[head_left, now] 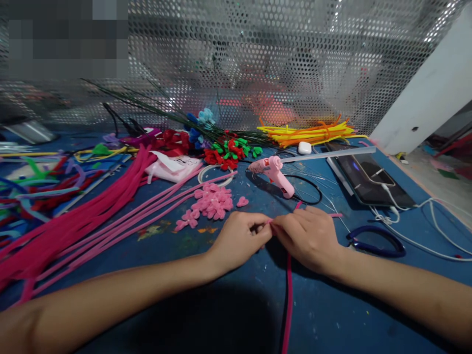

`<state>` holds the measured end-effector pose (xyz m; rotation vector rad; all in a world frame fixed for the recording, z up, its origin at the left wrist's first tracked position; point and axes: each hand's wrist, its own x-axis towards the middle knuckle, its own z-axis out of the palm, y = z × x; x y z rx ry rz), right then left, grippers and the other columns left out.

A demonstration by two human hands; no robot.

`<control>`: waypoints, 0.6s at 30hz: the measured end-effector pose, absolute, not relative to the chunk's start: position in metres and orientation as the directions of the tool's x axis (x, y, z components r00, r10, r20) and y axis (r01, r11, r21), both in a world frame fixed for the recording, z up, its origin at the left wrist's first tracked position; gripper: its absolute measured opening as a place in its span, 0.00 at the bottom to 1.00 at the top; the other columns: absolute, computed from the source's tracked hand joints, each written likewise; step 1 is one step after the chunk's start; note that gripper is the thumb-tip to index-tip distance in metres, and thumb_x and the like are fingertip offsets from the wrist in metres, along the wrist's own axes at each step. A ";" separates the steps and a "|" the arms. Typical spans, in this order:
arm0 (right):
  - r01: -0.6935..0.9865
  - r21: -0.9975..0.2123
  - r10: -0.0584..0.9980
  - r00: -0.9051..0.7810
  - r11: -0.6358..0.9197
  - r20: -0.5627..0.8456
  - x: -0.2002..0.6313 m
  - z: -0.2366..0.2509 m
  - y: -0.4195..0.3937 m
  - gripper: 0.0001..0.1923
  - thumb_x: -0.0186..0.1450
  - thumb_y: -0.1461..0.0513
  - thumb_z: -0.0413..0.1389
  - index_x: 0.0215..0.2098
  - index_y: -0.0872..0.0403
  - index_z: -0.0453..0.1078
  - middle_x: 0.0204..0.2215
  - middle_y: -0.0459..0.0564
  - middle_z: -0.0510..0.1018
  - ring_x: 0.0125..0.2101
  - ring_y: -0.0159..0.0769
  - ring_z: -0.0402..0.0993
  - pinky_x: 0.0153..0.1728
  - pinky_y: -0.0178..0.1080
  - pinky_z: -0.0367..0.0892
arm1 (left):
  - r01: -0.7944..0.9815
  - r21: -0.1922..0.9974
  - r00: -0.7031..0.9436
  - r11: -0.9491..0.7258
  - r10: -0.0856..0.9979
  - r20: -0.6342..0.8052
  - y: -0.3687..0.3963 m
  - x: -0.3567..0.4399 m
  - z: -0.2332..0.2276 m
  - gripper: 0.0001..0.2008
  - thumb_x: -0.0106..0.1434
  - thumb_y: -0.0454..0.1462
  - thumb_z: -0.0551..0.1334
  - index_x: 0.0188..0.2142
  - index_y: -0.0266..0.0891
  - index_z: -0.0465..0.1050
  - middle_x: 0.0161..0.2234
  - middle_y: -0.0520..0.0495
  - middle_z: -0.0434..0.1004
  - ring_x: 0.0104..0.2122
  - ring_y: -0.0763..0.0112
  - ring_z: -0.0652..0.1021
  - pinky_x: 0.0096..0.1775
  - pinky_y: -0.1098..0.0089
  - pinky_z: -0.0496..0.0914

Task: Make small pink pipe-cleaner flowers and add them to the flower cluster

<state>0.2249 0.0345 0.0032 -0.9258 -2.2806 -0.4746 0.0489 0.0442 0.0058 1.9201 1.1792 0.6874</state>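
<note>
Pink and fuzzy, the pipe cleaner (288, 300) runs from the near edge of the blue table (221, 305) up to where both hands meet, its upper end pinched between them at the centre of the view. The left hand (238, 241) is curled nearly closed, thumb and forefinger nipping the stem's tip, and the right hand (308, 236) is closed over the same stretch from the other side, its fingers folded down so the exact grip underneath cannot be made out; a short pink stub pokes out past its knuckles. The work looks like bending or twisting a small fold at the tip, and it would go best with the two pinches kept close together, so the wire core creases where intended rather than bowing along its length, and with the long tail left lying flat on the table to stop it swinging. Just beyond the hands lies a pile of small pink hearts (212, 201), with a pink glue gun (275, 172) behind them. A sheaf of long pink stems (92, 216) fans out to the left, blue-handled pliers (376, 241) sit near the right wrist, and a phone (368, 179) on a charging cable lies further right.
</note>
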 end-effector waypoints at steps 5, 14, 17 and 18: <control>0.757 -0.023 0.613 -0.511 0.654 0.603 0.214 0.003 0.022 0.10 0.67 0.64 0.48 0.37 0.59 0.71 0.21 0.46 0.75 0.22 0.32 0.66 0.26 0.37 0.51 | 0.277 0.955 0.346 -0.107 0.938 0.005 0.046 0.049 0.004 0.16 0.61 0.38 0.54 0.18 0.37 0.64 0.15 0.55 0.64 0.16 0.78 0.66 0.22 0.77 0.60; 0.775 -0.009 0.746 -0.606 0.632 0.275 0.210 0.006 0.014 0.30 0.64 0.60 0.50 0.62 0.64 0.51 0.38 0.55 0.77 0.33 0.42 0.70 0.34 0.44 0.60 | -0.069 0.996 0.307 0.061 0.951 -0.037 0.053 0.045 0.004 0.17 0.61 0.46 0.58 0.38 0.34 0.76 0.21 0.54 0.64 0.21 0.78 0.64 0.22 0.77 0.56; 0.753 -0.036 0.737 -0.630 0.656 0.244 0.214 0.006 0.017 0.31 0.64 0.60 0.51 0.62 0.64 0.52 0.37 0.56 0.76 0.35 0.44 0.69 0.36 0.46 0.61 | -0.057 0.996 0.312 0.063 0.949 -0.042 0.054 0.043 0.004 0.15 0.59 0.45 0.62 0.41 0.37 0.76 0.22 0.55 0.63 0.21 0.80 0.61 0.22 0.77 0.53; 0.729 -0.076 0.721 -0.647 0.681 0.248 0.216 0.008 0.020 0.31 0.64 0.60 0.51 0.63 0.63 0.51 0.37 0.55 0.76 0.36 0.44 0.69 0.37 0.46 0.62 | -0.076 0.995 0.307 0.062 0.951 -0.036 0.055 0.042 0.003 0.14 0.58 0.44 0.63 0.40 0.37 0.77 0.23 0.55 0.64 0.21 0.80 0.61 0.22 0.77 0.54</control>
